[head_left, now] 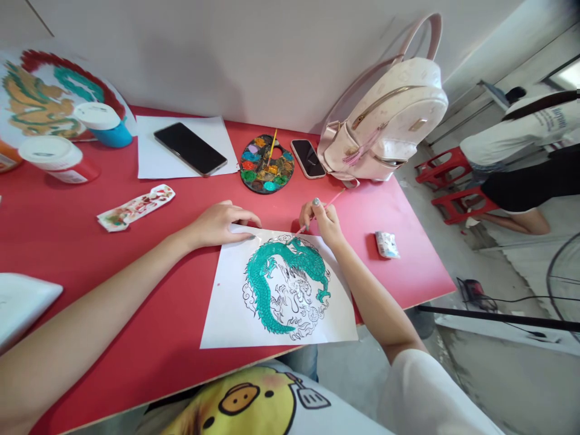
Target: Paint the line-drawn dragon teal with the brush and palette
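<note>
A white sheet with a dragon drawing (283,290), partly painted teal, lies on the red table (136,290) in front of me. My left hand (222,222) rests flat on the sheet's upper left corner, fingers stretched out. My right hand (321,220) pinches a thin pink paintbrush (317,214), its tip touching the top of the dragon. A round palette (266,165) with several paint colours and a yellow brush lies just beyond.
Two phones (190,148) (308,158) lie by the palette, one on white paper. A pale pink backpack (389,121) stands at the back right. Paint jars (58,158) and a painted dragon plate (40,96) sit far left. A seated person (521,157) is right of the table.
</note>
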`<state>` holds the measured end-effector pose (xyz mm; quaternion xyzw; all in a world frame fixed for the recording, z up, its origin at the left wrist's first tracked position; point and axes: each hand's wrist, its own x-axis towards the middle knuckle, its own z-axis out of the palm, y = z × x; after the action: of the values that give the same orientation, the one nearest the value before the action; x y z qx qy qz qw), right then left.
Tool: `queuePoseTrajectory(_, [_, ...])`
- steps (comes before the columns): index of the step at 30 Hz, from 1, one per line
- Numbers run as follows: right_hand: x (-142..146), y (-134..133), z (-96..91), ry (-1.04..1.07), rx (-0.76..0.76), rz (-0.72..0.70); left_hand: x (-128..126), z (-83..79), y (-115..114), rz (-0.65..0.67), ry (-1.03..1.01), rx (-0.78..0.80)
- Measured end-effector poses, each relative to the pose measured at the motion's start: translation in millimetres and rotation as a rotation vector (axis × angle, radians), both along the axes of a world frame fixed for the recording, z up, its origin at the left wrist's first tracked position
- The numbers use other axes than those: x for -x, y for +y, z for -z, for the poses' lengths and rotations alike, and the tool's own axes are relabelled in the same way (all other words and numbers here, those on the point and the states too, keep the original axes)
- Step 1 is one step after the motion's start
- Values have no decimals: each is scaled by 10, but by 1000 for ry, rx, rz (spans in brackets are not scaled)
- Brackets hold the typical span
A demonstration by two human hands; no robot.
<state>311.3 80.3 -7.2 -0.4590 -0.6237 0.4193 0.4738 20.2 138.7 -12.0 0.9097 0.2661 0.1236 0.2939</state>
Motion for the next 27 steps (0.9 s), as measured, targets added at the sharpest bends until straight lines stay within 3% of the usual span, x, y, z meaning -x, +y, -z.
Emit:
queuePoseTrajectory(14, [-4,-10,2,0,28,-6,1,15,6,-6,-5,-4])
queuePoseTrajectory(27, [45,-25,13,9,38,-101,-6,6,6,-17,13,14])
